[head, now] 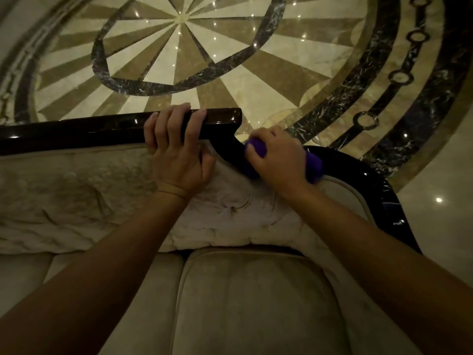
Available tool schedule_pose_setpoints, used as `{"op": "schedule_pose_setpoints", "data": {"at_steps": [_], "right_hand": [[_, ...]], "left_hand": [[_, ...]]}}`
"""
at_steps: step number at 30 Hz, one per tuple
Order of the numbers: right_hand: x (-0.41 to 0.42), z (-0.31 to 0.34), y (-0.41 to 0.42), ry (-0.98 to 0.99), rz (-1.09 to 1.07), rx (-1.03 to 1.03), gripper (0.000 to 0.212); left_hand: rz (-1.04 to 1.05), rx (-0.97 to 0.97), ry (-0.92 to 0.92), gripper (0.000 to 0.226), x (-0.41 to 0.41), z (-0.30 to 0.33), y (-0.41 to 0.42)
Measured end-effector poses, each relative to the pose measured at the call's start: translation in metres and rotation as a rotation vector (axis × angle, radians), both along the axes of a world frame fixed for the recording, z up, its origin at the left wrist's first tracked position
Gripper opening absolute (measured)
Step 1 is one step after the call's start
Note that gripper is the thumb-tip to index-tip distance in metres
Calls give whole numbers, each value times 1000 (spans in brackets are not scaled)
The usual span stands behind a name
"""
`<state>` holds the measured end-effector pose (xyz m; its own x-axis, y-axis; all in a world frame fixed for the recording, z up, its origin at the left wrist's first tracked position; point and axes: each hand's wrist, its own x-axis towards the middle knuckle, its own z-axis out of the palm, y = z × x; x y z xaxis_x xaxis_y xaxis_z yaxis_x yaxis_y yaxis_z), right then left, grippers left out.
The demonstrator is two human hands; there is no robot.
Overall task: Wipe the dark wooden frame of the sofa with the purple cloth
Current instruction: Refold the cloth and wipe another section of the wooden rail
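The left hand (176,152) is clenched over the top rail of the dark wooden frame (76,131). The right hand (279,157) grips the purple cloth (313,166), pressed on the frame's curved corner. On that glossy curve the bunched cloth could slip onto the upholstery (76,190).

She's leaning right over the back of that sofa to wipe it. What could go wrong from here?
The left hand grips the glossy dark wooden frame she is cleaning, so it may leave fresh fingerprints. The purple cloth is bunched under the right hand on the curved corner and could slip off toward the marble floor.
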<state>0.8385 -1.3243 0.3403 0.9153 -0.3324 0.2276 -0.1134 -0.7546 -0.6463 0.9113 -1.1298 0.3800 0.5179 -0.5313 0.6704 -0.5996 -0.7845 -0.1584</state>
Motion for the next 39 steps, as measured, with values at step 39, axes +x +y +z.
{"op": "schedule_pose_setpoints", "data": {"at_steps": [39], "right_hand": [[5, -20, -3, -54, -136, -176, 33]], "left_hand": [[114, -2, 30, 68, -4, -6, -5]]}}
